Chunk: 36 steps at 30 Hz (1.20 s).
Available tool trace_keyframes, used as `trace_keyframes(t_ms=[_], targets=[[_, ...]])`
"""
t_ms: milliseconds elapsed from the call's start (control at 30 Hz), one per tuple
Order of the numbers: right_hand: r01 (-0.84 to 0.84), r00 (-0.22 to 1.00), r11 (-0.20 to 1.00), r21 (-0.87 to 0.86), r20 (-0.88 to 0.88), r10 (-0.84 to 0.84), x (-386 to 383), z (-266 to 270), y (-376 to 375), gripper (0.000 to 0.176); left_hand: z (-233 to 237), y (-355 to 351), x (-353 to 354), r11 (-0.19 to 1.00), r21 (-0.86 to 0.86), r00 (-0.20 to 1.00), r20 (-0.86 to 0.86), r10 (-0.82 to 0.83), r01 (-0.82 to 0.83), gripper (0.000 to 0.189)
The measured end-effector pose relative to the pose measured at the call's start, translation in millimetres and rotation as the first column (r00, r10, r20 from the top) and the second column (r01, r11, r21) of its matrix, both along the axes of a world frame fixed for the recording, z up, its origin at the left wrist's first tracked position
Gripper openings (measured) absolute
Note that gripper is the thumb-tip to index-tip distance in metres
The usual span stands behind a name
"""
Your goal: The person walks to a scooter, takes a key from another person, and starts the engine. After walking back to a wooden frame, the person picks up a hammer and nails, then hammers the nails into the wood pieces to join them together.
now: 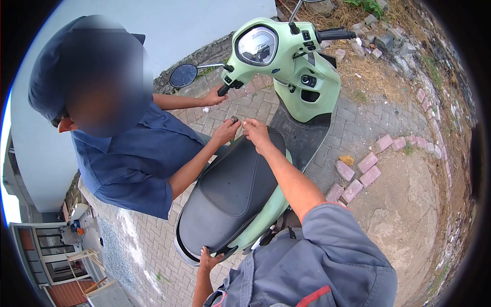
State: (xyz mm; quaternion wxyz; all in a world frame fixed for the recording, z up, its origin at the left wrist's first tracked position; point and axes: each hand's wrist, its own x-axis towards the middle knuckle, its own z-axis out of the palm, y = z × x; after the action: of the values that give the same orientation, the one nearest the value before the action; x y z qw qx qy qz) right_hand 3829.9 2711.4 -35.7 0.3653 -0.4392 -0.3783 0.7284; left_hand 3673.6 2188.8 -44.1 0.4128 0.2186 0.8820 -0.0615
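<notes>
A pale green scooter (pixel 317 89) stands before me with a black seat (pixel 217 192). My right hand (pixel 257 135) is raised over the front of the seat, its fingers drawn together; whatever they hold, if anything, is too small to make out. Just left of my fingertips, a co-worker's hand (pixel 223 133) holds a small dark object (pixel 235 119), possibly a key fob. My left hand (pixel 208 261) rests against the rear edge of the seat, finger and thumb apart, the other fingers partly hidden. The co-worker's other hand (pixel 216 96) is at the left handlebar grip (pixel 223 90).
The co-worker in a blue shirt (pixel 138 158) stands across the scooter. A mirror (pixel 183 75) sticks out from the handlebar. Loose pink bricks (pixel 368 162) lie on the right beside grey paving (pixel 345 123). A pale wall (pixel 189 20) rises behind.
</notes>
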Motion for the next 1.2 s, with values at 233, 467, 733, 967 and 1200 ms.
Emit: trace_keyframes(t_ms=[233,467,733,967,1200], targets=[[0.020,1.000,1.000,0.005,-0.001,-0.020,9,1,-6,0.041,1,-2,1,1.000,0.007,1.000,0.018,0.002,-0.002,0.131],[0.092,0.988,0.984,0.150,0.109,-0.109,48,-23,5,0.044,-3,-11,5,0.999,0.054,1.000,-0.002,0.009,-0.009,0.128],[-0.060,0.636,0.893,0.446,0.707,-0.310,151,-57,76,0.049,0,-23,22,0.966,0.233,0.990,-0.052,0.127,-0.112,0.104],[-0.084,0.625,0.947,0.309,0.757,-0.191,181,-84,33,0.051,-6,-23,25,0.958,0.250,0.985,-0.065,0.161,-0.140,0.102],[-0.131,0.585,0.979,0.159,0.809,-0.053,192,-99,-25,0.052,-12,-27,20,0.967,0.225,0.986,-0.090,0.141,-0.118,0.100]])
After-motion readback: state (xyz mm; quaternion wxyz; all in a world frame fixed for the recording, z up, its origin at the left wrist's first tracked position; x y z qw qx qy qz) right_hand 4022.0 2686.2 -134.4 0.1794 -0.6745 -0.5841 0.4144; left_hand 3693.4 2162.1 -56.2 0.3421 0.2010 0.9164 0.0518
